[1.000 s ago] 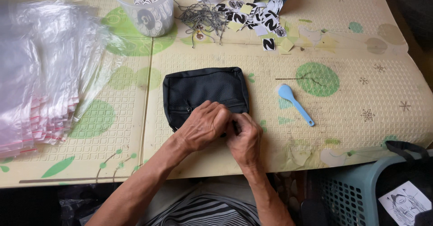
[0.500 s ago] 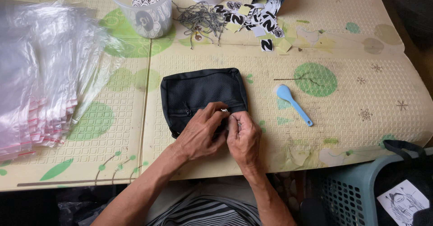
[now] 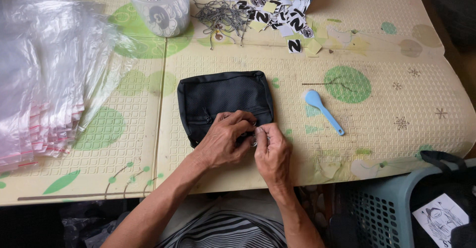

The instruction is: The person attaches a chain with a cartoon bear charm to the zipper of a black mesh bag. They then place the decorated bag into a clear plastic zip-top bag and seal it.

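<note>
Nearest the person, the left hand (image 3: 223,139) and right hand (image 3: 271,151) meet at the near right corner of a black pouch (image 3: 223,97), which lies flat on the patterned mat (image 3: 396,104). Both hands' fingers are pinched together on a small metal piece at the pouch edge (too small to identify). A blue spoon (image 3: 321,110) lies just right of the pouch. Clear bags (image 3: 44,79) are stacked at left. Farther off stand a plastic cup (image 3: 161,10), tangled cords (image 3: 220,15) and black-and-white tags (image 3: 285,17).
</note>
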